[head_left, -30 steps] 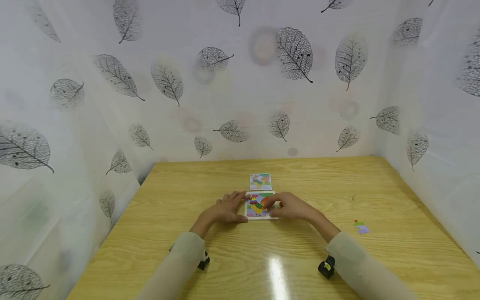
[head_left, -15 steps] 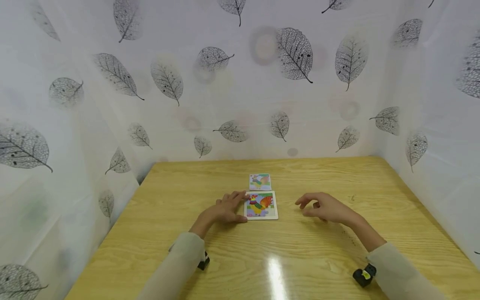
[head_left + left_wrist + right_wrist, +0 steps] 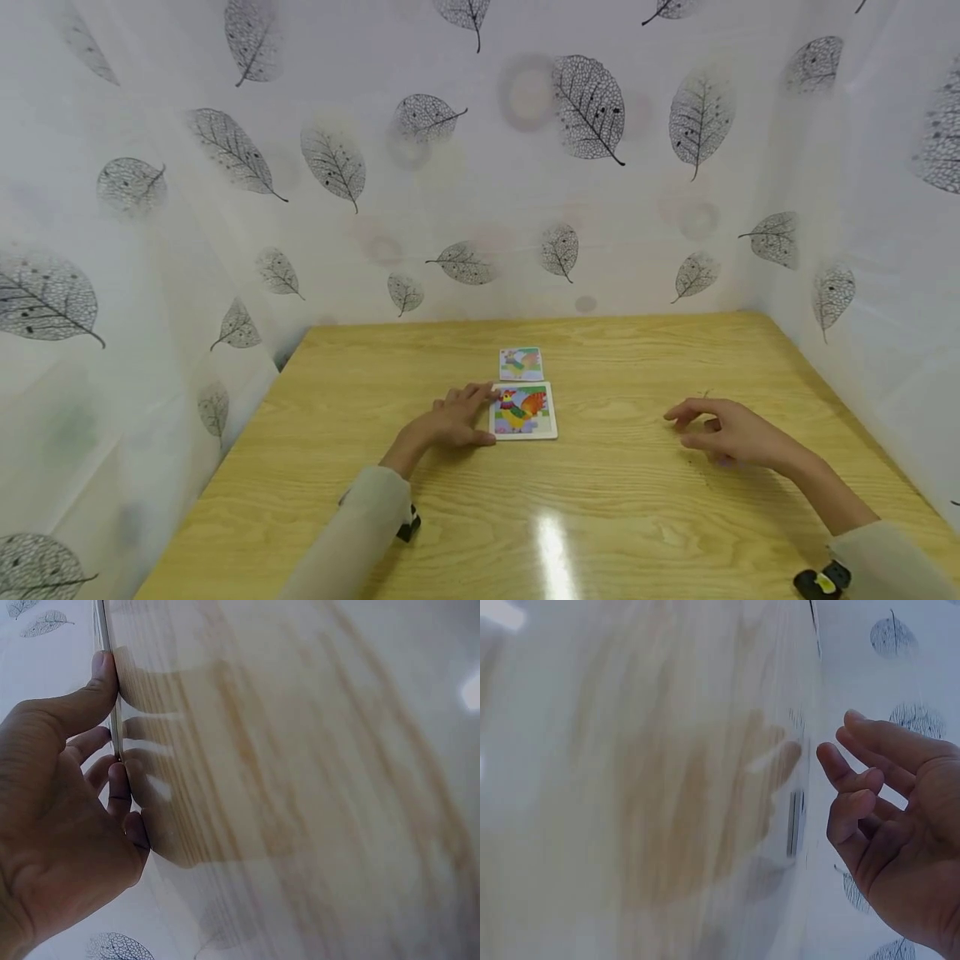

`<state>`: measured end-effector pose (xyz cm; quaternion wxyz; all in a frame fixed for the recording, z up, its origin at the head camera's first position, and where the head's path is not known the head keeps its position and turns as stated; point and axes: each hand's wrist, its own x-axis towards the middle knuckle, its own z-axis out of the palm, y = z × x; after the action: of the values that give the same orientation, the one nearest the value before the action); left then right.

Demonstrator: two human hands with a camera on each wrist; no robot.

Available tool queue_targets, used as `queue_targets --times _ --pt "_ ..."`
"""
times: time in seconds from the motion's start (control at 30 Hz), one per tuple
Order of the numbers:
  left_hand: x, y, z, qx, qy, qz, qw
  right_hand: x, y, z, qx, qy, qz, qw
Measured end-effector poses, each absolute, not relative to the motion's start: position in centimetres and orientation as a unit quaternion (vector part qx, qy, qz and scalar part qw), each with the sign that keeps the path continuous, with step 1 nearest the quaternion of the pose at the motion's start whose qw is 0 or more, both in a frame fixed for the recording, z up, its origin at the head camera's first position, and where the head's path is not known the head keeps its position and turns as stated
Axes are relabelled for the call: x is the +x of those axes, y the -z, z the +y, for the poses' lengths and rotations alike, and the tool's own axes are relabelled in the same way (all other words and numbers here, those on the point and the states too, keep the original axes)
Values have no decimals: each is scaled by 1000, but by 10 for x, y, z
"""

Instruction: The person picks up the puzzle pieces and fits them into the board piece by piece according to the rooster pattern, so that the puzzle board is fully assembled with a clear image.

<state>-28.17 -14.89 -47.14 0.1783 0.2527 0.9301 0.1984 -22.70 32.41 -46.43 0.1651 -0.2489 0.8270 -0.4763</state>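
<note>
A square jigsaw puzzle tray [image 3: 554,423] with a white border lies flat on the table, showing a colorful rooster. Pale, bare backing shows at its lower right corner. My left hand [image 3: 450,418] holds the tray's left side, thumb at the near corner and index finger at the far one. In the left wrist view, the tray's thin edge [image 3: 115,735] meets the thumb and fingers. Over at the right, my right hand [image 3: 742,433] hovers above the table with loosely bent fingers, nothing seen between them. A lavender bit of a puzzle piece [image 3: 724,462] peeks out beneath it.
A paler rooster picture card [image 3: 521,364] lies just behind the tray. The wood-grain table [image 3: 600,517] is bordered by white, leaf-printed sheeting [image 3: 487,167] at the back and sides. Each wrist wears a small black camera [image 3: 822,581].
My right hand has left the puzzle's right part and moved rightward across the table, now partly covering the loose puzzle piece. My left hand and the tray have stayed put.
</note>
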Motion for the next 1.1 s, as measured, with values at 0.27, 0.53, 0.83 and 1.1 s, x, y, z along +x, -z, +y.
queue_targets --times 0.27,0.53,0.83,1.1 --pt "-281 469 -149 257 -196 929 178 -223 467 363 -271 457 832 156" --pt "-285 479 -152 263 -200 927 177 -222 473 384 -302 471 809 180" --pt "-283 476 -152 265 -202 926 177 -222 476 382 -327 461 809 161" --pt "-282 470 -150 261 -196 928 179 -222 477 380 -306 431 835 152"
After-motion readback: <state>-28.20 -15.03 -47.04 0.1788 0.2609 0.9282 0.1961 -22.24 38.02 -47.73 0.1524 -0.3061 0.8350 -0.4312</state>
